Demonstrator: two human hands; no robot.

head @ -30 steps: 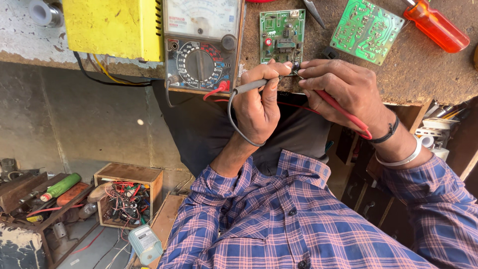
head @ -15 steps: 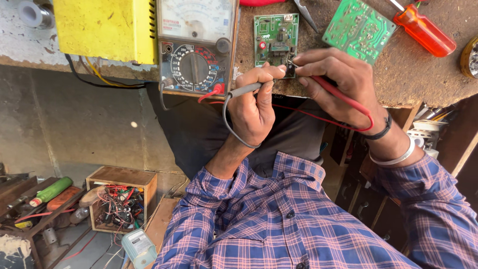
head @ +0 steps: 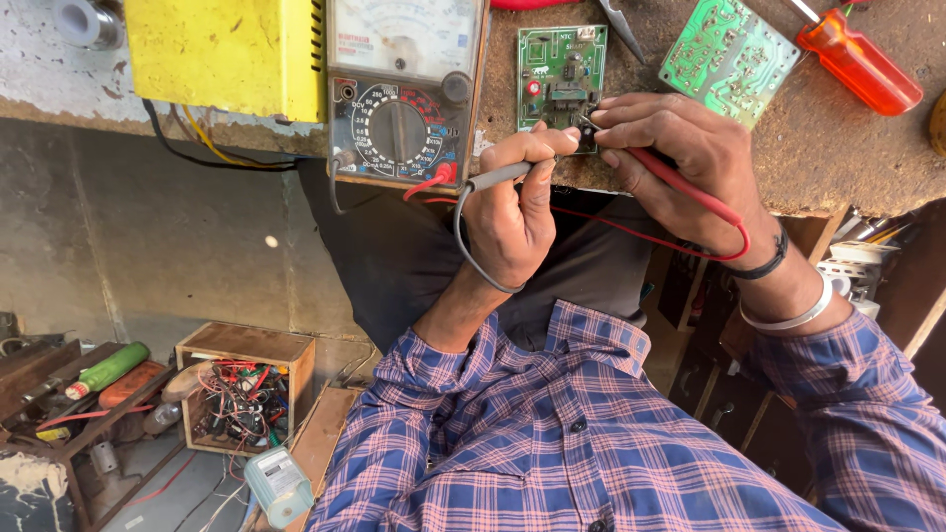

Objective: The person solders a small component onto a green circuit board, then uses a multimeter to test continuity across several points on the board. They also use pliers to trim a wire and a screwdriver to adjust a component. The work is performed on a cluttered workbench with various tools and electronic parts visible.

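Near the top centre of the frame, the left hand (head: 512, 212) was closed around a black test probe (head: 498, 177), pinched between thumb and fingers, its tip reaching up toward the lower edge of a small green circuit board (head: 562, 74) lying on the brown workbench (head: 847, 158). The right hand (head: 680, 158) was curled over a red test probe (head: 690, 192), fingers shut on it and pressing its tip at the same lower edge of the board; whether either tip actually touched metal could not be told. Both leads ran back to the analogue multimeter (head: 404, 89) just left of the board, beside a yellow box (head: 227, 54) at the upper left. Judging by this, the probing looked to be in progress: probes placed, meter connected, a reading apparently being taken. A second green board (head: 729, 54) and an orange-handled screwdriver (head: 857, 64) lay untouched at the upper right.
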